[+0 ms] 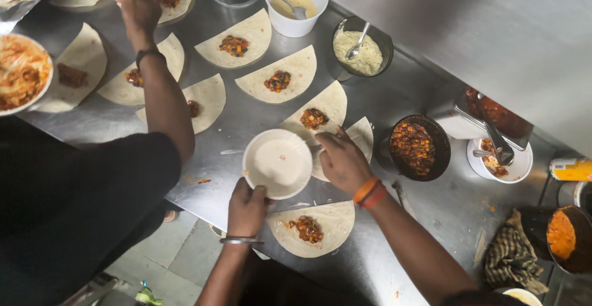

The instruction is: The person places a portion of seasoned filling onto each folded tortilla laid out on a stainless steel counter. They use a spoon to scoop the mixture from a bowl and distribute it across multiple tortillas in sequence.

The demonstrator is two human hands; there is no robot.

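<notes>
- Two hands of mine in view, both low centre, working over a steel counter [394, 96] laid out with half-round flatbreads.
- Left hand [246, 207]: closed on the near rim of a white bowl [277, 163], thumb over the edge, fingers under and hidden. Bowl is held about level above the counter; inside looks pale and nearly bare.
- Right hand [342, 161]: palm down, fingers bent, tips resting on a flatbread [364, 136] just right of the bowl. I cannot tell whether it pinches anything; nothing shows in it.
- Key relation: that flatbread lies directly under and just beyond the right hand, up and to the right of the bowl. Bowl rim and right hand almost touch. Right hand is clearly the nearer one; left is occupied.
- Straight edge of that flatbread runs roughly away from me, slanting right; curved edge faces left, partly hidden by bowl and hand. No filling visible on its exposed part.
- Neighbour flatbread just above carries a filling mound [313, 118]; another filled one [311, 227] lies nearest me, below the bowl.
- Dark bowl of filling [413, 147] sits right of the right hand, near but apart.
- Another person's arm [160, 90] reaches across at far left, hand [137, 7] on a metal utensil; well apart from my hands.
</notes>
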